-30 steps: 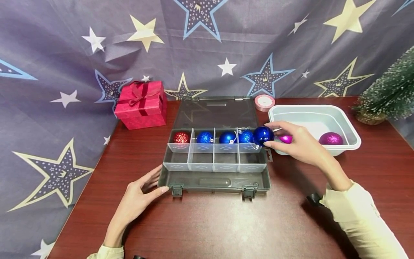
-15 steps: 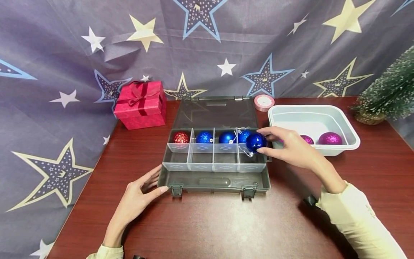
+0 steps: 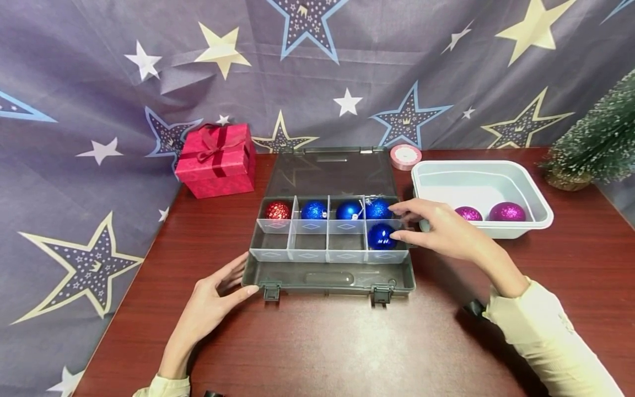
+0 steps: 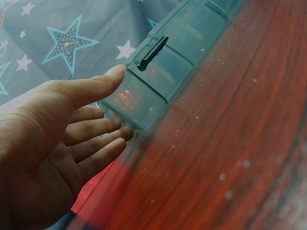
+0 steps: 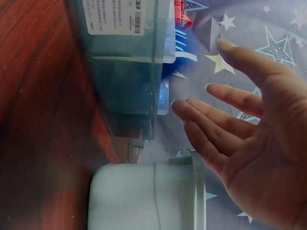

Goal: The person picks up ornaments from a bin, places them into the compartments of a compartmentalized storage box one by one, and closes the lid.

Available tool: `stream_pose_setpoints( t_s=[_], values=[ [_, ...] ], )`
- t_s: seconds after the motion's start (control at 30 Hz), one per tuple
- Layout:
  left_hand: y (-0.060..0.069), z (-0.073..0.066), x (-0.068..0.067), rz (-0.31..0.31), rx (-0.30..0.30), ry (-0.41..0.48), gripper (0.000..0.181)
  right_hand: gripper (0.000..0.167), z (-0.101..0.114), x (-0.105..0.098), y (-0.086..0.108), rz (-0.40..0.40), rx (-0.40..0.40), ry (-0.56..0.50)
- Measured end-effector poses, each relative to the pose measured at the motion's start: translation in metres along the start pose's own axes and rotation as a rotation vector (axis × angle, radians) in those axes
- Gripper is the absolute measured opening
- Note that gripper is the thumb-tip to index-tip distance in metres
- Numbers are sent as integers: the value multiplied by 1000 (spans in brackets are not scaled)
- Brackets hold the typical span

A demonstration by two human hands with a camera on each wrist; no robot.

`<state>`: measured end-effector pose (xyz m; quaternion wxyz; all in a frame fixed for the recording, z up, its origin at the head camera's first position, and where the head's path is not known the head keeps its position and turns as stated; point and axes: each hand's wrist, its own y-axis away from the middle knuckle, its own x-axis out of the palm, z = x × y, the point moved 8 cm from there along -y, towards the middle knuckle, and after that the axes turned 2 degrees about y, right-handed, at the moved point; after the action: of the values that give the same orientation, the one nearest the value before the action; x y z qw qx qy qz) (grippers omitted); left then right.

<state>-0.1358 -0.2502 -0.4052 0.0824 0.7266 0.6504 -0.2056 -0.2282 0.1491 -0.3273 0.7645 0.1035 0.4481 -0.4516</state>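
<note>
A grey translucent organizer box [image 3: 324,274] lies with its lid back. Its rear row holds a red Christmas ball [image 3: 278,210] and three blue ones, each in its own compartment. In the front row's rightmost compartment sits a shiny dark blue Christmas ball [image 3: 381,237]. My right hand [image 3: 448,229] hovers at the box's right side, fingers spread and holding nothing; the right wrist view shows its palm bare. At the front left corner, my left hand [image 3: 210,300] rests against the box, its thumb [image 4: 103,87] by the front edge and its fingers extended along the side.
Right of the box stands a pale plastic tub [image 3: 538,212] with purple glitter balls [image 3: 507,212] inside. A pink ribbon roll [image 3: 405,157] lies behind it. A red gift box [image 3: 215,161] is at back left, a small frosted tree [image 3: 592,135] at far right.
The right hand has carried the shiny dark blue Christmas ball left and down into the front-right compartment and let go of it. My left hand has stayed still.
</note>
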Motion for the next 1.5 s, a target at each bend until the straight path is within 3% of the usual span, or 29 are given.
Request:
stream_pose_setpoints(
  t_s=[0.13, 0.33, 0.57, 0.73, 0.9, 1.07, 1.5],
  values=[
    [0, 0, 0, -2, -4, -2, 64, 43, -1, -9, 2, -17, 17, -4],
    [1, 0, -1, -8, 0, -4, 64, 41, -10, -38, 10, -103, 63, 60],
    [2, -1, -2, -14, 6, -33, 64, 43, -38, -62, 24, -142, 208, 59],
    [2, -1, -2, -13, 6, -36, 64, 42, -59, -67, 31, -136, 260, 28],
    [2, -1, -2, -14, 11, -34, 64, 38, -76, -66, 32, -119, 247, 21],
    [2, -1, -2, -13, 9, -33, 64, 39, -84, -64, 30, -96, 225, 86],
    [0, 0, 0, -6, -6, -14, 64, 50, -93, -49, 21, 83, 317, 77]
  ],
)
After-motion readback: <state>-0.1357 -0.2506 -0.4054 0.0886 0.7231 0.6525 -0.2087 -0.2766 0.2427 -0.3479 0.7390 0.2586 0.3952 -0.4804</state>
